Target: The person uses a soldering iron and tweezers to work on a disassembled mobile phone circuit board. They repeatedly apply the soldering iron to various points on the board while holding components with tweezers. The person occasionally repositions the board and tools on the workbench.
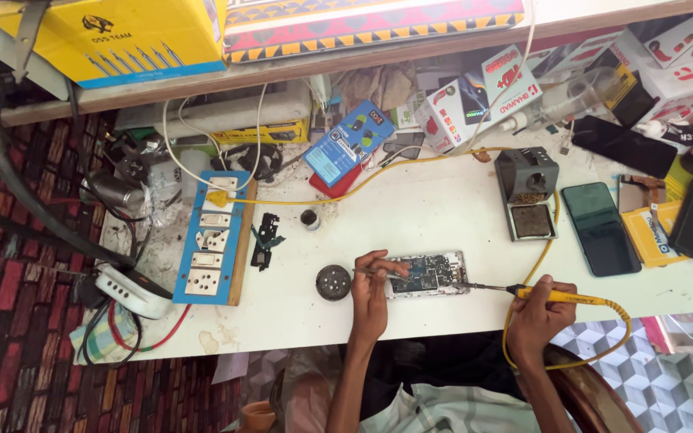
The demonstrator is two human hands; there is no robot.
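An opened phone [431,274] with its circuit board bare lies near the front edge of the white workbench [411,216]. My left hand [372,293] pinches thin tweezers [385,273] whose tips rest on the board. My right hand [541,309] grips a yellow-handled soldering iron [559,297]; its metal tip touches the phone's right end. A yellow cord runs from the iron's handle down and around my right wrist.
A round dark tin [334,282] sits just left of my left hand. A blue switch-and-socket board [214,238] lies at left, an iron stand with sponge [528,192] at back right. Several phones [601,228] and small boxes crowd the right side. Cables tangle at left.
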